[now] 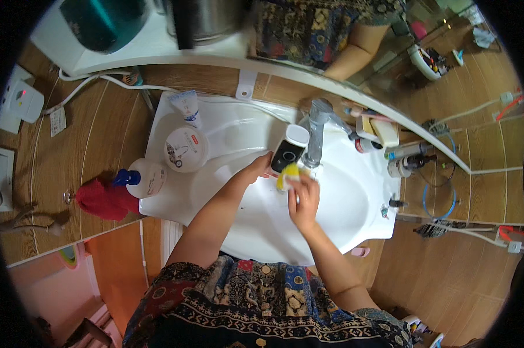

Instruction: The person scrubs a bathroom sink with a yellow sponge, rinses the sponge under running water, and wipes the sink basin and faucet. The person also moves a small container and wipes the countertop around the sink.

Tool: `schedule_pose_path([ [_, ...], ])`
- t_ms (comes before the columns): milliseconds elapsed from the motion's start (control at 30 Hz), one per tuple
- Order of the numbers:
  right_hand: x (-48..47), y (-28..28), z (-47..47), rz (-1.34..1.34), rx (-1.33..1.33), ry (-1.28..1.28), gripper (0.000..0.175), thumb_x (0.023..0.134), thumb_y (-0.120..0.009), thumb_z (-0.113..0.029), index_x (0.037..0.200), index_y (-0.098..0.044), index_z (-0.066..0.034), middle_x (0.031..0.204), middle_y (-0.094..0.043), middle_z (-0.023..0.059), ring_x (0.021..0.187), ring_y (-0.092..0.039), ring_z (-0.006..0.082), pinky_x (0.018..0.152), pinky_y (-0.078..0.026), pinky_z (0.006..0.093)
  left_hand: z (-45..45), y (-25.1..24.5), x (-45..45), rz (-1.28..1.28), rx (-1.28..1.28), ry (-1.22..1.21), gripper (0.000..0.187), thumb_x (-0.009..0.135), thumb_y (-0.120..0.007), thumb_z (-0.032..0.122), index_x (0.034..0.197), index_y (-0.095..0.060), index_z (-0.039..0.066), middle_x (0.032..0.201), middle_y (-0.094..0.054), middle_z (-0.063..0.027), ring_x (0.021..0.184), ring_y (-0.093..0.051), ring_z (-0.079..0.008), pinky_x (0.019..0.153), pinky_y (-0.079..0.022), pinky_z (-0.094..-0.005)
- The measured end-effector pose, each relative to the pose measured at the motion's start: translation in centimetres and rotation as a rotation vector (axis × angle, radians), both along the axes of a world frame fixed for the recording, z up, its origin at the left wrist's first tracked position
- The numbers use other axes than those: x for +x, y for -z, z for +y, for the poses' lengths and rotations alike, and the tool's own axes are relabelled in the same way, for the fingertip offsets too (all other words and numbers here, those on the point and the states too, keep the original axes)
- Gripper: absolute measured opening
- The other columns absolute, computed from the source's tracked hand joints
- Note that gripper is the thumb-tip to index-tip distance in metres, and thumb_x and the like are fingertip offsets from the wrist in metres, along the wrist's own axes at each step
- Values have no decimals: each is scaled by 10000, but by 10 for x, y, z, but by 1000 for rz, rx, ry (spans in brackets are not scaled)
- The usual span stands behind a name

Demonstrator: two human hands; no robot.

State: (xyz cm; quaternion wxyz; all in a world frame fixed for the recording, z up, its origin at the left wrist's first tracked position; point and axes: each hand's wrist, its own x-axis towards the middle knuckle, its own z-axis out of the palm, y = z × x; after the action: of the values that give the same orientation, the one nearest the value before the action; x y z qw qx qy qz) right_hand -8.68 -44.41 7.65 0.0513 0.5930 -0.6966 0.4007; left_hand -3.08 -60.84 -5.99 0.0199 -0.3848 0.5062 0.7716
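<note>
Over the white washbasin [340, 195], my left hand [260, 167] grips the left side of a small white case with a black front panel [288, 154]. A pale ring marks that panel; what the case is, I cannot tell. My right hand [305, 200] pinches a yellow and white sponge [290, 173] just below the case. Sponge and case look close together, perhaps touching. Behind them rises the basin tap [315, 139], apparently wrapped in clear plastic. The left fingers are partly hidden behind the case.
On the basin's left ledge stand a pump bottle [146, 178], a round white tub [186, 148] and a tube [186, 106]. A red cloth [107, 199] hangs beside them. Soap [384, 132] and several bottles line the right. A white-edged mirror cabinet [362, 90] overhangs the back.
</note>
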Motion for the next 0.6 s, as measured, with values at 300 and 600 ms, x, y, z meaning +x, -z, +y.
schedule_pose_path([
  [300, 7, 94, 22, -230, 299, 64, 275, 776, -577, -3, 1031, -620, -95, 1116, -585, 99, 1013, -567, 288, 861, -472, 406, 2, -12, 11, 391, 365, -247, 366, 1002, -312, 329, 1224, -512, 118, 1244, -569, -70, 1164, -542, -223, 985, -441, -459],
  [600, -14, 123, 8, -2261, -152, 114, 305, 997, -399, -215, 1276, -457, -105, 1151, -586, 52, 1034, -593, 196, 918, -492, 364, 23, -47, 1, 408, 342, -403, 435, 1006, -243, 332, 1248, -483, 60, 1265, -553, -124, 1120, -577, -337, 997, -435, -548],
])
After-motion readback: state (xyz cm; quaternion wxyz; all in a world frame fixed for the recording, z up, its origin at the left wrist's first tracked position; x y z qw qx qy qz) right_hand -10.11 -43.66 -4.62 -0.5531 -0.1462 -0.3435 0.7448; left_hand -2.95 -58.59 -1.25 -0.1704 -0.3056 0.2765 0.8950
